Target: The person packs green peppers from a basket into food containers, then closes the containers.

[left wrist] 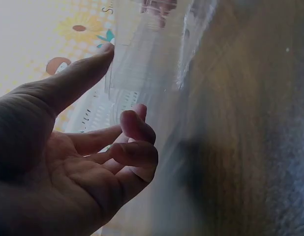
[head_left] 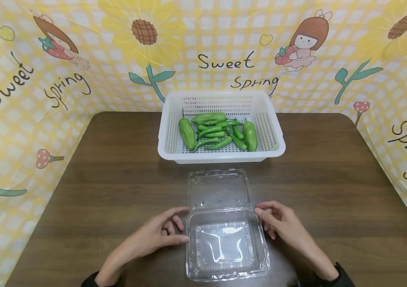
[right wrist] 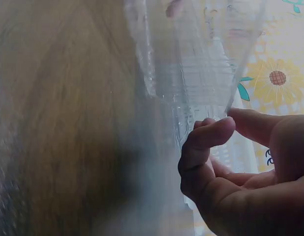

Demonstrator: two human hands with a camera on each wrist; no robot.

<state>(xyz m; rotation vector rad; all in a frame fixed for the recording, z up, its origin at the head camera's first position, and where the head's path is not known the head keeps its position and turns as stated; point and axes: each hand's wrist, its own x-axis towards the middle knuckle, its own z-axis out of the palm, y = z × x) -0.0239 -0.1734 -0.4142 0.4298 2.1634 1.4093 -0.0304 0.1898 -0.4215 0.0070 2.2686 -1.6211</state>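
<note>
A clear plastic clamshell box [head_left: 227,243] lies unfolded on the table, its lid [head_left: 219,191] laid back behind the base. My left hand [head_left: 164,231] is at the box's left side, thumb at the base's edge and index finger reaching the hinge; the other fingers bend loosely. At the right end of the hinge, my right hand [head_left: 280,219] pinches the corner between thumb and index finger. The right wrist view shows that thumb and finger [right wrist: 208,135] close together by the plastic rim. No contents show inside the box.
Behind the box stands a white slotted plastic basket [head_left: 221,156]. Inside it lie several slim green chili peppers [head_left: 218,143] and thicker green peppers [head_left: 187,133]. A yellow checked cloth [head_left: 210,36] surrounds the brown wooden table [head_left: 117,171] at the back and sides.
</note>
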